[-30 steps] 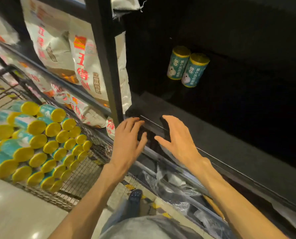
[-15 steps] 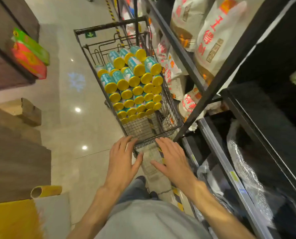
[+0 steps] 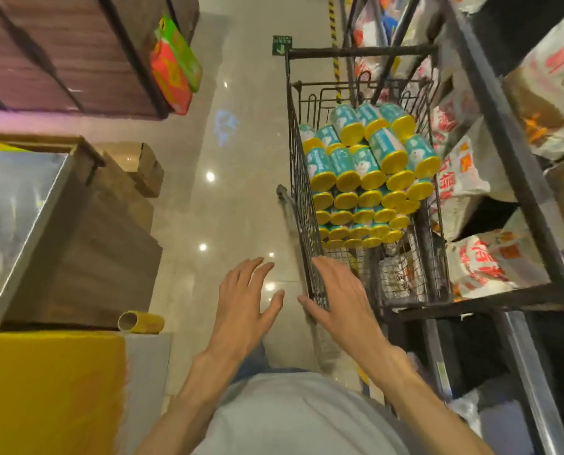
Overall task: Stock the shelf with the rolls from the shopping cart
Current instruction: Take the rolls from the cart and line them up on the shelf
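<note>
Wire cart [image 3: 302,205] holds roughly thirty stacked yellow-capped rolls [image 3: 369,178]; left hand [image 3: 244,300] and right hand [image 3: 343,300] both spread, holding nothing.

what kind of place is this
Most likely a shop aisle during restocking. A wire shopping cart holds stacked teal rolls with yellow ends, black metal shelving beside it carries printed white bags, and the floor is glossy tile reflecting ceiling lights.
</note>
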